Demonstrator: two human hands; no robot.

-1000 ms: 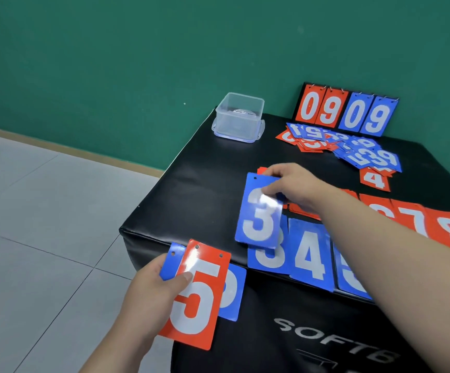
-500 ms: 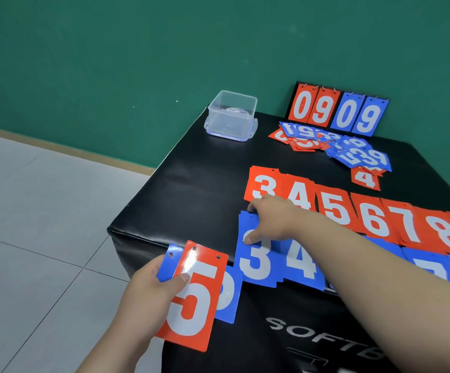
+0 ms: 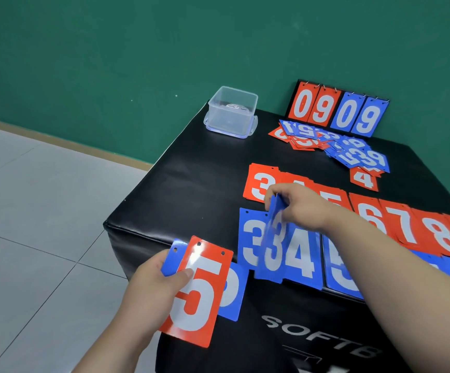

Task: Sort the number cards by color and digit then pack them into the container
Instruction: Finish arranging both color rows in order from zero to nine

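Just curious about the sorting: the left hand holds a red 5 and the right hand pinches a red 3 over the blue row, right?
Not quite. In the head view the 3 pinched by the right hand over the blue row is blue, not red. The left hand does hold a red 5.

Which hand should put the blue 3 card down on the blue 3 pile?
Right. The right hand pinches the blue 3 card right at the blue 3 pile. The left hand is full, holding the red 5 card away from the rows.
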